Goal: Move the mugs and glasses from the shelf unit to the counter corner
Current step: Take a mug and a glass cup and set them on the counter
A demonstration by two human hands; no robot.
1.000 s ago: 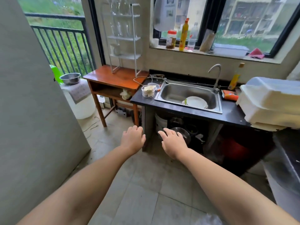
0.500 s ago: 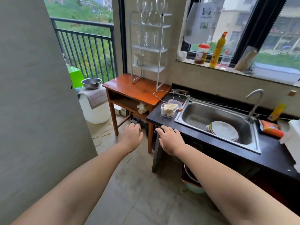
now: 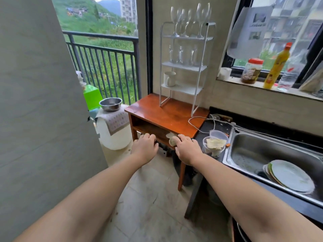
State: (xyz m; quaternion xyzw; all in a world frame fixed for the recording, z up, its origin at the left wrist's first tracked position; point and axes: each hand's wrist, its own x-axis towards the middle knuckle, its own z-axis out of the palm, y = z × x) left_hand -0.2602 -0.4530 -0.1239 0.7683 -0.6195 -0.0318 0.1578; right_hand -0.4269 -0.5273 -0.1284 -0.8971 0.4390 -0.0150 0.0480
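Observation:
A white three-tier shelf unit [image 3: 192, 68] stands on a wooden side table [image 3: 167, 112] in the corner. Several wine glasses [image 3: 188, 20] stand on its top tier, clear glass mugs [image 3: 183, 55] on the middle tier, and a white mug [image 3: 169, 78] on the bottom tier. My left hand [image 3: 146, 147] and my right hand [image 3: 187, 148] are stretched forward, palms down, in front of the table's front edge, well below the shelves. Both hold nothing, fingers loosely spread. The black counter's corner [image 3: 208, 126] adjoins the table on the right.
A white cable [image 3: 197, 123] and two plastic containers [image 3: 214, 145] lie on the counter beside a steel sink [image 3: 248, 154] holding plates [image 3: 290, 175]. Bottles and a jar line the windowsill [image 3: 262, 84]. A grey wall [image 3: 35, 119] stands left; a steel bowl [image 3: 110, 104] sits on a white barrel.
The view has closed in on the side table and shelf unit, which now look larger and nearer. Both hands stay outstretched and empty, now just in front of the table's edge.

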